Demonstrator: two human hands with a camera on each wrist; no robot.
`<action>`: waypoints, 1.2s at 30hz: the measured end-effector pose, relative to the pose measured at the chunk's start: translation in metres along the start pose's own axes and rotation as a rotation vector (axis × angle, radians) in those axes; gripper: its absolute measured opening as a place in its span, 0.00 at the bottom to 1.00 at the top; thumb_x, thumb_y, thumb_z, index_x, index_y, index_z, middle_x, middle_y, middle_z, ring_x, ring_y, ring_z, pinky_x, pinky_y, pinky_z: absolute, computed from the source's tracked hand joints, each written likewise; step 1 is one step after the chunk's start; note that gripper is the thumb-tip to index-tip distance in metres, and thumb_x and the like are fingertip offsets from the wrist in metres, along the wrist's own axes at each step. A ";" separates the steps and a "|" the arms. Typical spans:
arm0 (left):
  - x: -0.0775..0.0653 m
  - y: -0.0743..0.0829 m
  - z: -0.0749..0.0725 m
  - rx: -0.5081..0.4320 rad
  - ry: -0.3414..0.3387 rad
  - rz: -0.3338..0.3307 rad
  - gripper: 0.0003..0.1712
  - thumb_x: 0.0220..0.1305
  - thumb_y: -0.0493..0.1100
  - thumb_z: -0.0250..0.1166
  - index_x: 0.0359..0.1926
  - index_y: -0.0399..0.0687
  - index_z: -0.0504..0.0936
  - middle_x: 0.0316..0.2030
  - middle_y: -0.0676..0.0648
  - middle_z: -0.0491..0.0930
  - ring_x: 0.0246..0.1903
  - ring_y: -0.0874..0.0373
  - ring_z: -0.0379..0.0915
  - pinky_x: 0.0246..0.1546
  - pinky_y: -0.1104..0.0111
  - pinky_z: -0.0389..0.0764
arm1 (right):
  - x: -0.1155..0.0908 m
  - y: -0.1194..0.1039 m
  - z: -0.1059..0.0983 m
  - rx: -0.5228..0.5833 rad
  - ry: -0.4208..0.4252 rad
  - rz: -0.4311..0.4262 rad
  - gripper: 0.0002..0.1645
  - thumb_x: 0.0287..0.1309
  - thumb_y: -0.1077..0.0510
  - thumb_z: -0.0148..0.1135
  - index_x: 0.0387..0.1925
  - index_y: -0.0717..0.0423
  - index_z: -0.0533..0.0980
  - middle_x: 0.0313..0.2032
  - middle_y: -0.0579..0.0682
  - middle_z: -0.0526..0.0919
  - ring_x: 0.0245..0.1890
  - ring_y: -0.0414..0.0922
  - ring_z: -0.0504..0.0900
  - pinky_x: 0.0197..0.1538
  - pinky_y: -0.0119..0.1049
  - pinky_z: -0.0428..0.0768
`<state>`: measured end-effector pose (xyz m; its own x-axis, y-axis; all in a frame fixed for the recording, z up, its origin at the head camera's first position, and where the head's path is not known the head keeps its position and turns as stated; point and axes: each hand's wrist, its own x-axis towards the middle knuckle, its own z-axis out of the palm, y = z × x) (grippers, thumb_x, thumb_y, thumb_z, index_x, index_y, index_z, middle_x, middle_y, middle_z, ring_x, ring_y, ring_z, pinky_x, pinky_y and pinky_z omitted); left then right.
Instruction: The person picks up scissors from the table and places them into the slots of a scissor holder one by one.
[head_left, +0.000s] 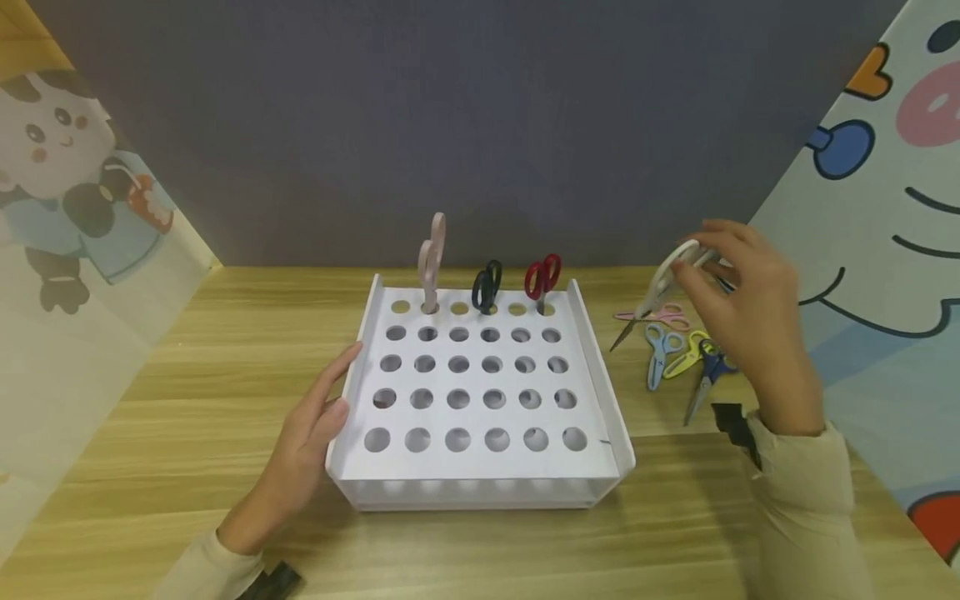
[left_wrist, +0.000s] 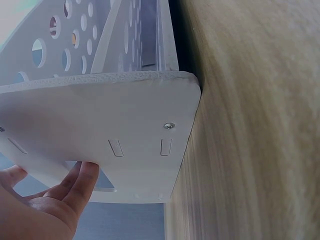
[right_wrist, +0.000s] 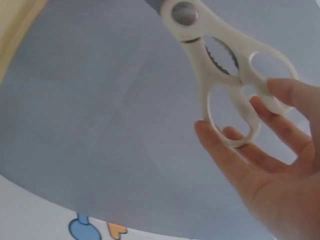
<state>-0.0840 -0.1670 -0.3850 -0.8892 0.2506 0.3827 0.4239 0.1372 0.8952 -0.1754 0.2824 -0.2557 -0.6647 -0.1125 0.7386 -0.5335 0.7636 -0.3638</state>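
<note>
My right hand (head_left: 761, 317) holds a pair of white kitchen scissors (head_left: 655, 292) by the handles, above the table's right side. Its blades slant down and left. In the right wrist view my thumb and fingers grip the two handle loops (right_wrist: 230, 142). My left hand (head_left: 296, 450) rests against the left side panel of a white rack (head_left: 480, 463) with rows of round holes. In the left wrist view its fingertips (left_wrist: 90, 169) touch the panel at a cutout. Pale pink scissors (head_left: 429, 271), black scissors (head_left: 486, 292) and red scissors (head_left: 534, 283) stand handles up in the rack's back row.
Right of the rack, loose pink scissors (head_left: 669, 317), light blue scissors (head_left: 656, 362), yellow scissors (head_left: 681, 363) and dark blue scissors (head_left: 705, 386) lie close together on the wooden table (head_left: 195, 417). A grey panel (head_left: 480, 133) rises behind; printed walls flank both sides.
</note>
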 end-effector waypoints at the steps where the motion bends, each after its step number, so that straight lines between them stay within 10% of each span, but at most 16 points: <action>1: 0.000 0.000 0.000 -0.002 -0.001 -0.001 0.33 0.77 0.35 0.40 0.79 0.56 0.51 0.54 0.26 0.76 0.33 0.42 0.84 0.24 0.57 0.85 | 0.000 -0.003 0.000 0.002 0.021 -0.009 0.15 0.59 0.64 0.68 0.47 0.68 0.82 0.58 0.58 0.79 0.52 0.57 0.80 0.48 0.13 0.73; 10: 0.000 -0.001 0.000 0.020 0.003 -0.007 0.32 0.77 0.36 0.40 0.79 0.57 0.52 0.59 0.27 0.72 0.34 0.43 0.84 0.24 0.57 0.85 | 0.001 -0.031 -0.010 0.016 0.240 -0.098 0.12 0.57 0.67 0.69 0.43 0.69 0.84 0.53 0.56 0.82 0.52 0.42 0.80 0.51 0.20 0.76; 22: 0.001 -0.001 0.000 0.076 0.031 -0.001 0.32 0.77 0.36 0.41 0.78 0.58 0.54 0.72 0.44 0.61 0.43 0.49 0.83 0.30 0.59 0.86 | -0.003 -0.079 -0.009 0.133 0.453 -0.174 0.16 0.57 0.58 0.68 0.38 0.70 0.84 0.50 0.58 0.84 0.49 0.57 0.82 0.54 0.26 0.77; 36: 0.002 0.000 0.001 0.125 0.056 0.004 0.32 0.76 0.37 0.43 0.78 0.60 0.55 0.75 0.51 0.56 0.58 0.53 0.73 0.42 0.64 0.84 | -0.013 -0.074 0.017 0.079 0.053 -0.249 0.14 0.55 0.64 0.71 0.44 0.63 0.84 0.57 0.56 0.80 0.53 0.53 0.80 0.58 0.33 0.74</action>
<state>-0.0858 -0.1659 -0.3839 -0.8940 0.1985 0.4017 0.4429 0.2553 0.8595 -0.1361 0.2166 -0.2484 -0.4809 -0.2557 0.8386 -0.7177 0.6642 -0.2090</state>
